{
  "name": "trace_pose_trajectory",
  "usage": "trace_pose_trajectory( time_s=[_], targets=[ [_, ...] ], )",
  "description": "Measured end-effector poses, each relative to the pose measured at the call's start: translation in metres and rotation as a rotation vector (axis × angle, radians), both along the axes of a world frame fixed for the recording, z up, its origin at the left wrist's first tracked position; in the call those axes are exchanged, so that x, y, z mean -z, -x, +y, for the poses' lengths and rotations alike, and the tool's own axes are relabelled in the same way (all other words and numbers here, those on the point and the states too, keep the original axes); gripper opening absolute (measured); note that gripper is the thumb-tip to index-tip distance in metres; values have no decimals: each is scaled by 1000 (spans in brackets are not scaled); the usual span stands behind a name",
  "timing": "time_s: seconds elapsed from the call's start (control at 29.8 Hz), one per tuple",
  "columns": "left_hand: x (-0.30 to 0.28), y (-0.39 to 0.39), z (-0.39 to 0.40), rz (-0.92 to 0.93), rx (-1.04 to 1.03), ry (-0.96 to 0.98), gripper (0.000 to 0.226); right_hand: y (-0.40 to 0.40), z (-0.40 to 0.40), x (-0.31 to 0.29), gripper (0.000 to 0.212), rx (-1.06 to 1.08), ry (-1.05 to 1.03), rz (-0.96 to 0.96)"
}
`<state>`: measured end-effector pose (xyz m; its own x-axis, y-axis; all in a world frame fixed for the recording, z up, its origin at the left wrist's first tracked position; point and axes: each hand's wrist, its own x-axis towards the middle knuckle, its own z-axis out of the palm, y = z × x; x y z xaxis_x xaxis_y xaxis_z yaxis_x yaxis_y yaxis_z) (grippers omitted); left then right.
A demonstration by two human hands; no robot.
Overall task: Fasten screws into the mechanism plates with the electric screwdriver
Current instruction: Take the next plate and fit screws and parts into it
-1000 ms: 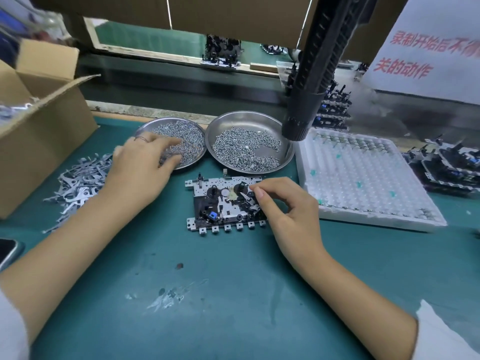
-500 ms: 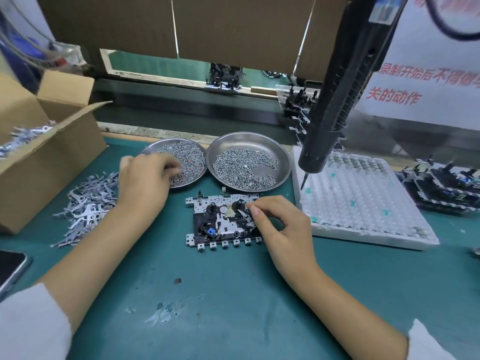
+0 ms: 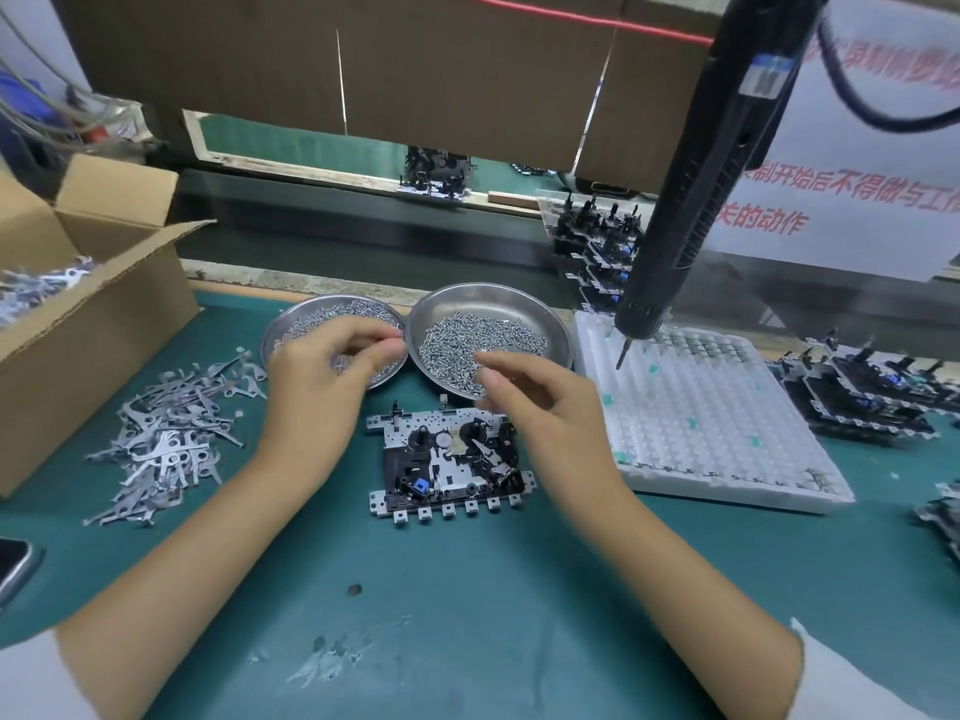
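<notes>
The mechanism plate [image 3: 451,464] lies flat on the worktop [image 3: 467,615], just below the fingers [image 3: 488,379]. Silver screws [image 3: 467,340] fill two dishes under them. The black electric screwdriver [image 3: 691,194] hangs tip-down to their right.

The right hand [image 3: 540,407] has lifted off the mechanism plate [image 3: 449,467] and now hovers, blurred, at the near rim of the right screw dish [image 3: 550,324]. The left hand [image 3: 322,376] has drawn its fingertips together over the left screw dish [image 3: 283,330].
</notes>
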<state>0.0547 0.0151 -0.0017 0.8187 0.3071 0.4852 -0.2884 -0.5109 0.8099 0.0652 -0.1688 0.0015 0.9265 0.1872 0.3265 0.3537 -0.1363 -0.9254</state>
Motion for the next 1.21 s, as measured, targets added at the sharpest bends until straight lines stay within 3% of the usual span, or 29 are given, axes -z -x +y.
trace_pose_trajectory(
  time_s=[0.1,0.23,0.37,0.6,0.77,1.21],
  targets=[
    [-2,10,-22,20,192,265,16,2,11,-7,22,-101,-71,-21],
    [-2,17,-34,5,300,396,20,6,15,-5,26,-125,-114,-81],
    [-2,18,-35,18,333,392,25,8,12,-3,29,-122,-151,-61],
    [-3,22,-38,50,417,440,29,10,5,0,14,-128,-333,73],
    [-6,20,-37,83,482,509,38,7,2,-2,16,-88,-276,28],
    [-8,21,-34,45,466,446,50,10,3,-3,15,-116,-324,92]
  ],
)
